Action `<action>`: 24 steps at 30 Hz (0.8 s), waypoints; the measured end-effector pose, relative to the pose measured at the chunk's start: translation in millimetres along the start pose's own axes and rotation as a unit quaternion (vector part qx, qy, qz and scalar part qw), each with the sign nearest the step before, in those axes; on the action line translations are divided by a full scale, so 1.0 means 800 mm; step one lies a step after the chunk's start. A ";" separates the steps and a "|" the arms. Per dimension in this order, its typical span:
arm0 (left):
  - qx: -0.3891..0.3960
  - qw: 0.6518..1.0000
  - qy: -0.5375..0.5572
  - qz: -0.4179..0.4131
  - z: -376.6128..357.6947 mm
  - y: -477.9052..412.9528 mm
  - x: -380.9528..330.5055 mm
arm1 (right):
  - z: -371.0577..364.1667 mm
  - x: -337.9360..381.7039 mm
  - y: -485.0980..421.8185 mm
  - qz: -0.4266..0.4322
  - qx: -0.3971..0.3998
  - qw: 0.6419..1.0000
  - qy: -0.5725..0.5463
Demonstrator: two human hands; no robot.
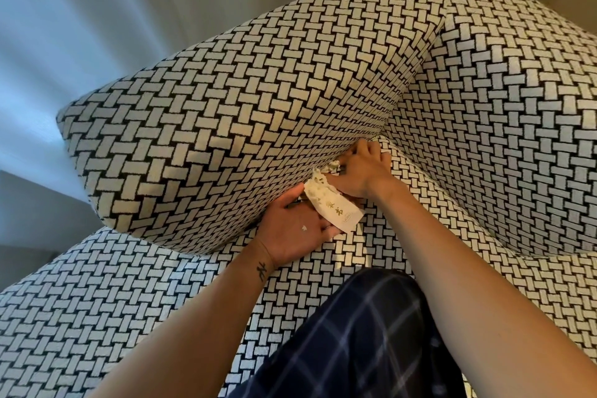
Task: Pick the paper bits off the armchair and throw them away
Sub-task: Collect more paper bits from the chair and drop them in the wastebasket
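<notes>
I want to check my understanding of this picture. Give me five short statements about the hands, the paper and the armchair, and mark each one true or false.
1. The left hand lies palm up with a printed paper piece across its fingers. True.
2. The armchair has plain red fabric. False: it has a black-and-white woven pattern.
3. The right hand is at the crease where the seat meets the upholstery above it. True.
4. The left palm is bare. False: a small white bit lies on it.
5. A waste bin stands on the seat. False: no bin is in view.
</notes>
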State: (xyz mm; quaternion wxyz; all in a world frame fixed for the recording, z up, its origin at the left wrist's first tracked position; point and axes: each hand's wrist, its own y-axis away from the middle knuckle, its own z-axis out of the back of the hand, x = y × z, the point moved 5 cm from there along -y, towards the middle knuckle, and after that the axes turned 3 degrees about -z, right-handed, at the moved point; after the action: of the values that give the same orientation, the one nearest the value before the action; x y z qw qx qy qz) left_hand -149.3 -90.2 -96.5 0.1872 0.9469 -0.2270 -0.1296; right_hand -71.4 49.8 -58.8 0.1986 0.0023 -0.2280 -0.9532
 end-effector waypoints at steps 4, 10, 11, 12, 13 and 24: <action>0.007 0.999 -0.041 0.000 0.005 0.000 -0.003 | -0.001 0.004 -0.009 -0.024 -0.002 1.000 -0.020; -0.009 1.000 -0.019 -0.015 0.011 -0.004 0.000 | -0.013 0.000 -0.007 -0.002 -0.086 0.992 -0.091; -0.002 1.000 0.001 -0.017 0.010 -0.004 0.001 | -0.015 -0.001 -0.007 0.001 -0.094 0.991 -0.096; -0.002 1.000 0.015 -0.017 0.007 -0.003 0.002 | -0.016 -0.002 -0.006 0.005 -0.103 0.989 -0.104; -0.008 1.000 0.023 -0.015 0.007 -0.001 0.003 | -0.017 -0.002 -0.005 0.011 -0.110 0.987 -0.117; -0.033 0.999 -0.001 -0.017 0.009 -0.004 0.000 | -0.009 0.013 0.001 -0.008 -0.080 0.997 0.010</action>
State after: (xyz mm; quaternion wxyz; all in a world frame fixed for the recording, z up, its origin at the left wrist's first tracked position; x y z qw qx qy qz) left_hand -150.6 -89.7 -104.0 0.2158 0.9439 -0.2066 -0.1409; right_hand -79.6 42.1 -64.0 0.1929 -0.0019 -0.1489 -0.9698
